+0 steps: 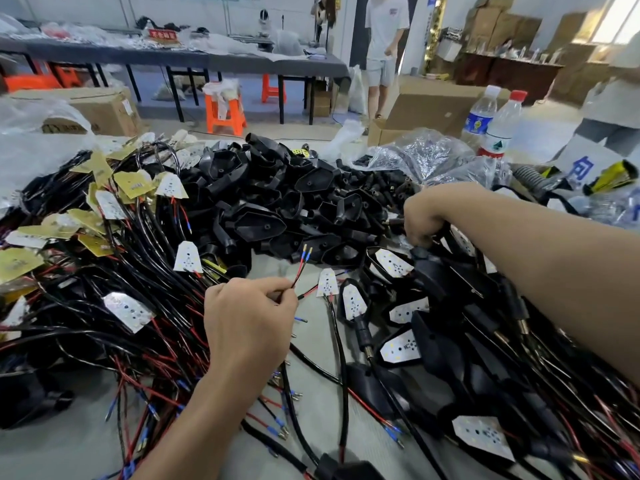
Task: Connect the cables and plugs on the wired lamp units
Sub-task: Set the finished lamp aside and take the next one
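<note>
Pinching 2-wire lead with left hand below housing pile; right hand at pile edge, grip unclear. Next: mate terminals.

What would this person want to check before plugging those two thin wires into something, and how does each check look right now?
1. Thin red and black wire pair held: ok, the left hand pinches it.
2. Its blue-sleeved metal ends free: ok, they point up and touch nothing.
3. Mating part in hand: cannot tell; the right hand curls round a black stub, which is mostly hidden.
4. Ends brought together: not ok, the hands are apart.
5. Where the pair leads: cannot tell; it vanishes behind the left hand.
</note>
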Action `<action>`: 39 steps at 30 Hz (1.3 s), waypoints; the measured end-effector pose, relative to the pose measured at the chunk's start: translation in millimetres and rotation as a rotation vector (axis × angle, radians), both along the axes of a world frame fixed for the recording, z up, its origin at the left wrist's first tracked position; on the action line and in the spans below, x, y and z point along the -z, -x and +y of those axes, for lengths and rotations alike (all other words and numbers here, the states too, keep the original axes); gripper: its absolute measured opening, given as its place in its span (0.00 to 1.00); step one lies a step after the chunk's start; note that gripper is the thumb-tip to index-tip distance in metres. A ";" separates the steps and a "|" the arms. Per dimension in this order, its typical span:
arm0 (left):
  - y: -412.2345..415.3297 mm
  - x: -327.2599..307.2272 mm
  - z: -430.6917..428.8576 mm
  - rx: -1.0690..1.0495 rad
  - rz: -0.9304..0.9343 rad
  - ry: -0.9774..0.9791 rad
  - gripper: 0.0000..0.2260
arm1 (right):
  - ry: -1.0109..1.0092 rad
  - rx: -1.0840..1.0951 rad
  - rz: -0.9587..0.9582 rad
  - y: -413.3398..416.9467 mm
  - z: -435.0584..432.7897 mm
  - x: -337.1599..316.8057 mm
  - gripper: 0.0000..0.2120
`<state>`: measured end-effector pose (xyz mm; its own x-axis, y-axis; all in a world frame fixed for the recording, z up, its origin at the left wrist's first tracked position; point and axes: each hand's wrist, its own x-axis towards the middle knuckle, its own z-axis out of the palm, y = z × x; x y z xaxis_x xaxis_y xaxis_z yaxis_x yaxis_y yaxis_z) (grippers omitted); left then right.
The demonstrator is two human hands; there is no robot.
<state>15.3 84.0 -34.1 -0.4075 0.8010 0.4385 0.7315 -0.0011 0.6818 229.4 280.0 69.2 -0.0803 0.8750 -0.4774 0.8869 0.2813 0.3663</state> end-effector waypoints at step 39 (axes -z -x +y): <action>1.8 -5.8 -4.5 -0.023 -0.096 0.072 0.05 | -0.039 0.499 1.965 79.4 -110.9 24.8 0.10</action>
<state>13.5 79.5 -28.2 -0.4635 0.8189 0.3385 0.6618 0.0659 0.7468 150.0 169.1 44.4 -0.1598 0.9861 -0.0463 -0.0053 -0.0477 -0.9988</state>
